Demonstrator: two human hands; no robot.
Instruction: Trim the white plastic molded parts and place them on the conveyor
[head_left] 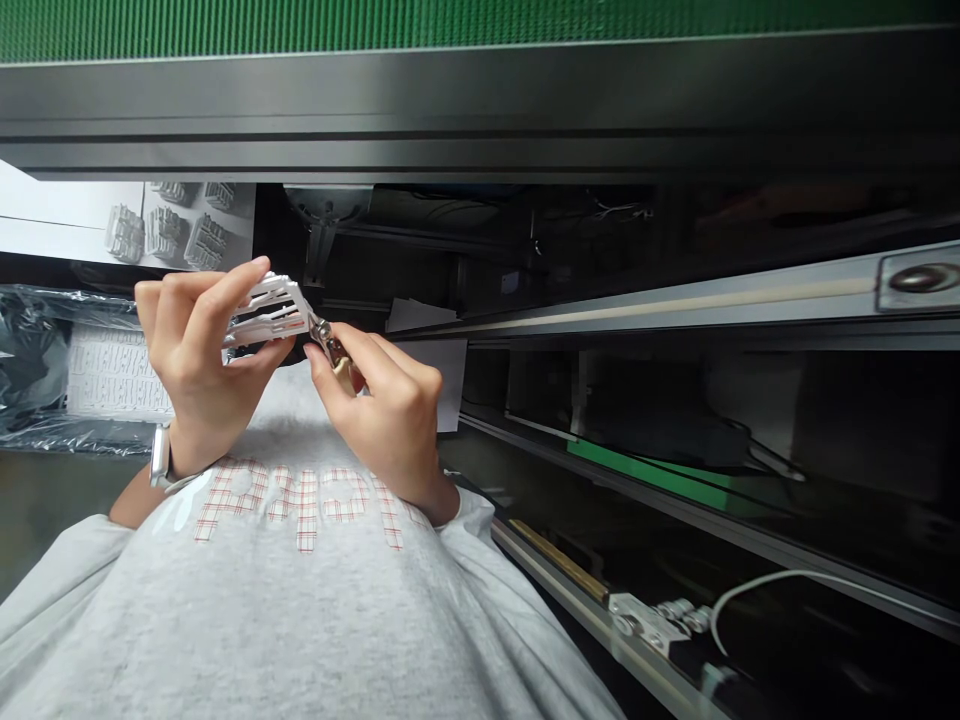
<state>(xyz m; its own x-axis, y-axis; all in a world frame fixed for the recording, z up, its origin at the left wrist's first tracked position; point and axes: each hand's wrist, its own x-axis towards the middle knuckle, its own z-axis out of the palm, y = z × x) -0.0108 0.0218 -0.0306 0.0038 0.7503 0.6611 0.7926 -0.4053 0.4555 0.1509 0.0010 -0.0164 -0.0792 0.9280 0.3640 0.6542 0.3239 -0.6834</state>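
Between the thumb and fingers of my left hand (199, 360) is a white plastic sprue frame (274, 310) with thin parts inside it. My right hand (386, 400) is closed round a pair of small metal nippers (324, 335) with pale handles, partly hidden by my fingers. The nippers' jaws meet the right end of the frame; whether they are cutting into it I cannot tell. Both hands are held up close to my chest, above the grey shirt.
At left, a plastic-lined box (82, 430) holds white moulded sheets (116, 375). Several bundles of white parts (165, 230) lie on a pale surface behind it. A metal conveyor edge (480, 95) with a green belt (480, 22) crosses the top; a metal rail (675, 300) runs right.
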